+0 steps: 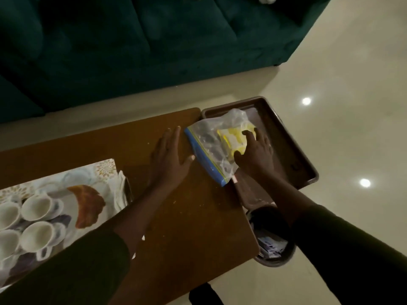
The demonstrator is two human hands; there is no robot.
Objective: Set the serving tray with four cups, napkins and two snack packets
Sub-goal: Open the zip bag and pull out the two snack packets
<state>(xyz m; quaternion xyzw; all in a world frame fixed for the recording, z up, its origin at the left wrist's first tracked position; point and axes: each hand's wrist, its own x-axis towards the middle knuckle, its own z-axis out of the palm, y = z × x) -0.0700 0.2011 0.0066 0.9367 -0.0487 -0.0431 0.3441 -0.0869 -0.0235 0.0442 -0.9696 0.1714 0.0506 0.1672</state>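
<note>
A patterned serving tray [97, 170] lies at the table's left end and holds several white cups [36, 206]. White napkins [120, 190] stand along its right side. At the table's right end a clear zip bag [209, 146] with a blue seal lies partly on a brown tray [286, 146]. Inside the bag is a yellow snack packet [231, 139]. My right hand [253, 155] is on top of the bag, fingers curled over the yellow packet. Beside the bag's blue edge, my left hand [169, 157] lies flat on the table with its thumb touching the bag.
The brown wooden table [187, 216] carries scattered crumbs. The brown tray overhangs the table's right edge. A round waste bin [273, 245] with papers stands on the floor below that edge. A dark green sofa [132, 51] runs along the far side.
</note>
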